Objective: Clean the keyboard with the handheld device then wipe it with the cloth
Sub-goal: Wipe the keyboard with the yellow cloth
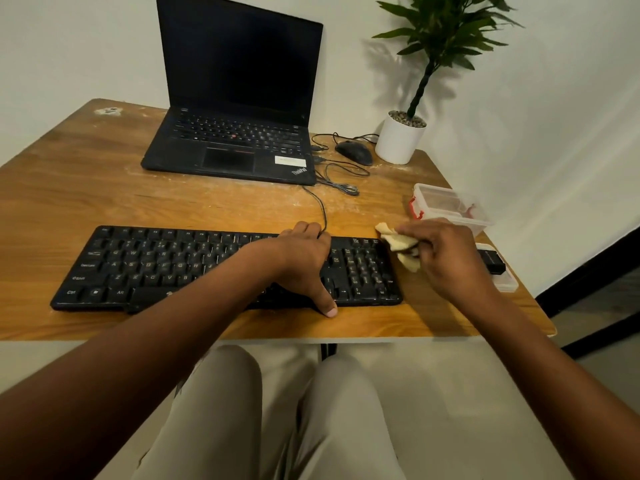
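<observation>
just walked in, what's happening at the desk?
A person is cleaning a black keyboard on a wooden table. Their left hand rests on it, fingers over the far edge, steadying it. Their right hand grips a crumpled cloth just above the number pad end. A black handheld device lies at the right edge.

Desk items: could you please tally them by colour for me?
Black: 4 (laptop, keyboard, mouse, handheld device)
White: 1 (plant pot)
Clear: 1 (plastic container)
Cream: 1 (cloth)
Total: 7
</observation>
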A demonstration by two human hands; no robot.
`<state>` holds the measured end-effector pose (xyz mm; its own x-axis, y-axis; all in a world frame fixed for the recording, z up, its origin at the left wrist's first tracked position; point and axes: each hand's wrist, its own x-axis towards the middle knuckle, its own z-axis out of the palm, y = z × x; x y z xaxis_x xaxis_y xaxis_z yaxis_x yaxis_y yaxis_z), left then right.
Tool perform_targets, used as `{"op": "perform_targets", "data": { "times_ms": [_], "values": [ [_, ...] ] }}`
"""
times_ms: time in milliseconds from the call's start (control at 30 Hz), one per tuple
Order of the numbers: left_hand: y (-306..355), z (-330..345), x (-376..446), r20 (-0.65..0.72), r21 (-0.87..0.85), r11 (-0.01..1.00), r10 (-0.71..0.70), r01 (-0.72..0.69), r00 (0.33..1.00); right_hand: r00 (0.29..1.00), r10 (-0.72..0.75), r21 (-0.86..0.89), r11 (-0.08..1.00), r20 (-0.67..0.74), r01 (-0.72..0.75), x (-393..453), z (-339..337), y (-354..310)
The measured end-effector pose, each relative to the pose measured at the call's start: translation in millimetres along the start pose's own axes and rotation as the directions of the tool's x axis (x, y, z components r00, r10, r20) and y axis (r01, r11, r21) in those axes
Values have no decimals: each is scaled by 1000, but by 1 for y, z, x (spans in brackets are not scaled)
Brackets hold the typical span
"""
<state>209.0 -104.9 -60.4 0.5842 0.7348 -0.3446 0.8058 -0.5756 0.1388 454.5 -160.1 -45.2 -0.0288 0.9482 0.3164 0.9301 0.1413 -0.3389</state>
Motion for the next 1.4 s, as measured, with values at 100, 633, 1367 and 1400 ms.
{"op": "perform_targets", "data": {
  "times_ms": [100, 633, 1367, 1400],
  "values": [
    [0, 0, 0, -1, -9, 1000, -10, 10, 1000, 996, 4, 104, 995, -85, 5, 9, 11, -33],
    [-3, 2, 2, -30, 8, 1000, 6, -5, 1000, 921, -236, -23, 967, 311, 255, -39, 8, -56],
    [-1, 2, 0, -16, 19, 1000, 0, 1, 1000, 874, -386, -181, 876, 295, 448, -49, 14, -48],
    [-2, 2, -1, -17, 15, 1000, -1, 1, 1000, 881, -346, -157, 898, 324, 411, -52, 9, -46]
  ]
}}
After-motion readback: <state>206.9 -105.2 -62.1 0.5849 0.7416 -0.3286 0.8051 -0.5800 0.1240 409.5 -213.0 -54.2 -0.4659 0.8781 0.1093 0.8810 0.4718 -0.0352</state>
